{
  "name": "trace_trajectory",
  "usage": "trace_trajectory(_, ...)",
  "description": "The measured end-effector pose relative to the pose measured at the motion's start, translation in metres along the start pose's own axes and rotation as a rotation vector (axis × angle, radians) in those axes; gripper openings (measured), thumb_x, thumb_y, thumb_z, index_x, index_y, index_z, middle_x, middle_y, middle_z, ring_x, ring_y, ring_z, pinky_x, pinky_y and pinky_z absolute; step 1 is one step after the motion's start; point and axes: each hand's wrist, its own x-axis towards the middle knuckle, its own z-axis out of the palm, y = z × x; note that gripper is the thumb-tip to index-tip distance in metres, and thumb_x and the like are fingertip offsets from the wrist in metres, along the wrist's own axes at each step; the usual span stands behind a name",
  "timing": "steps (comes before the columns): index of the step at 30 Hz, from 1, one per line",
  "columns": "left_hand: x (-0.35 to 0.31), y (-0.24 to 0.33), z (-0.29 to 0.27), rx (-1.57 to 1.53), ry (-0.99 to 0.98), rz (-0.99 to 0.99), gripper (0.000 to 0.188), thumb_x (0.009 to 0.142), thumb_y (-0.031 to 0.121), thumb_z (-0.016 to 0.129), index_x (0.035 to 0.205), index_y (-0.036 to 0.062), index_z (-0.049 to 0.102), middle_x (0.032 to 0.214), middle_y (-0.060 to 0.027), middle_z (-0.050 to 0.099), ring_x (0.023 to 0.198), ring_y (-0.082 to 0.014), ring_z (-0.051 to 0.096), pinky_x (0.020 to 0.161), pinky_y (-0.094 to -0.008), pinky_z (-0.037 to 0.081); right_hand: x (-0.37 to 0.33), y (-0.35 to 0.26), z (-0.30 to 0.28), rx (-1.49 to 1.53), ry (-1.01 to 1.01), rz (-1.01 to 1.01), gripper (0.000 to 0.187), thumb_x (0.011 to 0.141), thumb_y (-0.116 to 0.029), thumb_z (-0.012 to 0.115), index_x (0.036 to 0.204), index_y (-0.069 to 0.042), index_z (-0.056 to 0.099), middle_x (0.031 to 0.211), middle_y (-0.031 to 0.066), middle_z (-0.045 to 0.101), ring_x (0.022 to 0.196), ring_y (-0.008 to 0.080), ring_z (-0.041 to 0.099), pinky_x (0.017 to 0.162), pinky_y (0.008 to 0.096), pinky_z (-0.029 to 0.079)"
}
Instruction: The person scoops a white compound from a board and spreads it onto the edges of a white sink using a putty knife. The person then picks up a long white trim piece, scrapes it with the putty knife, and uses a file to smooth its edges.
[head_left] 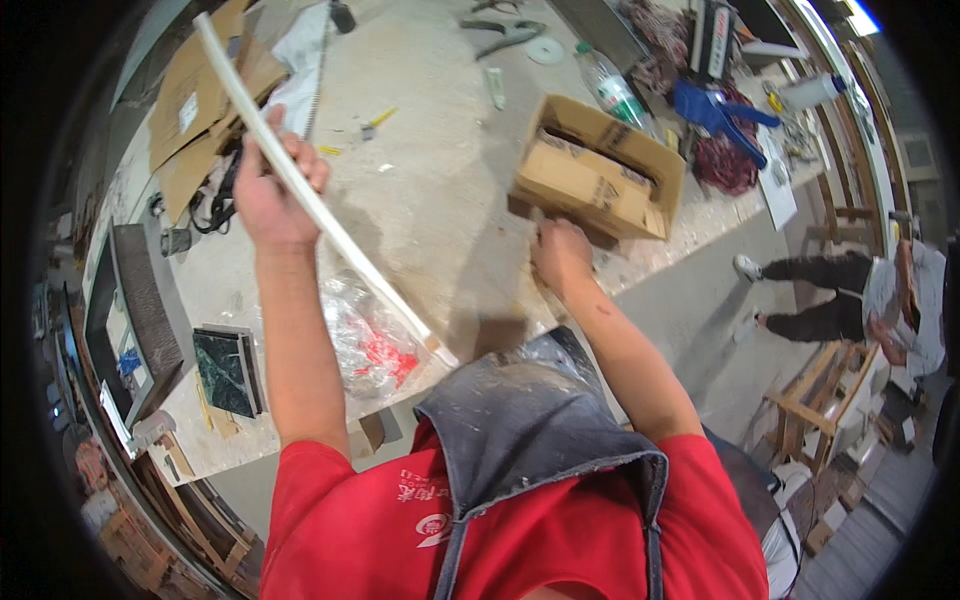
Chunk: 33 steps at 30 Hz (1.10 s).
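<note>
A long, narrow white strip (330, 222) runs slantwise from the far left toward my apron. My left hand (277, 190) is closed around it above the table, palm up with the fingers curled over it. The strip's near end comes down close to the table's front edge, beside a crumpled clear plastic bag (350, 335) with red print. My right hand (562, 252) is closed at the near left corner of an open cardboard box (600, 205). What its fingers hold, if anything, is hidden. Inside that box sits a smaller brown carton (583, 172).
Dark green stone samples (226, 372) lie at the table's left, near flattened cardboard (195, 110). Beyond the box stand a clear bottle (610, 88) and a blue clamp-like tool (722, 118). Pliers (503, 37) lie at the back. Another person (865, 290) stands off to the right.
</note>
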Motion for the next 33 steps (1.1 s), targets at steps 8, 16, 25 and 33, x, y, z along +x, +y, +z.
trace_trajectory(8, 0.006, -0.018, 0.023, -0.100, -0.165, -0.171, 0.046, 0.110, 0.035, 0.040, 0.142, 0.0032, 0.047, 0.074, -0.0039, 0.049, 0.058, -0.0162, 0.050, 0.044, -0.0312, 0.046, 0.001, -0.068, -0.106, 0.965, 0.009, 0.160, 0.018, 0.086, -0.015, 0.075, 0.094, 0.001, 0.072, 0.074, 0.0046, 0.068, 0.069, 0.0120, 0.062, 0.065, 0.0287, 0.050)
trace_trajectory(16, -0.032, -0.032, 0.042, 0.175, -0.334, -0.438, 0.052, 0.105, 0.037, 0.050, 0.142, 0.0006, 0.047, 0.070, -0.0011, 0.047, 0.049, -0.0126, 0.044, 0.039, -0.0290, 0.039, 0.058, -0.103, -0.262, 1.712, -0.016, -0.040, 0.012, 0.096, -0.012, 0.068, 0.096, -0.001, 0.065, 0.088, 0.0047, 0.062, 0.075, 0.0135, 0.059, 0.063, 0.0273, 0.047)
trace_trajectory(25, -0.073, -0.050, 0.040, 0.296, -0.421, -0.614, 0.059, 0.104, 0.039, 0.054, 0.141, -0.0058, 0.045, 0.070, -0.0029, 0.049, 0.049, -0.0122, 0.046, 0.041, -0.0285, 0.043, 0.064, -0.088, -0.264, 1.911, 0.022, -0.030, 0.012, 0.094, -0.016, 0.072, 0.098, -0.005, 0.068, 0.089, 0.0044, 0.065, 0.080, 0.0145, 0.062, 0.070, 0.0296, 0.051)
trace_trajectory(33, -0.079, -0.051, 0.033, 0.275, -0.429, -0.650, 0.059, 0.103, 0.037, 0.056, 0.142, -0.0057, 0.045, 0.071, -0.0029, 0.050, 0.049, -0.0124, 0.047, 0.042, -0.0288, 0.043, 0.054, -0.081, -0.257, 1.943, 0.081, 0.026, 0.013, 0.095, -0.016, 0.070, 0.100, -0.004, 0.068, 0.090, 0.0050, 0.068, 0.079, 0.0139, 0.064, 0.069, 0.0284, 0.053)
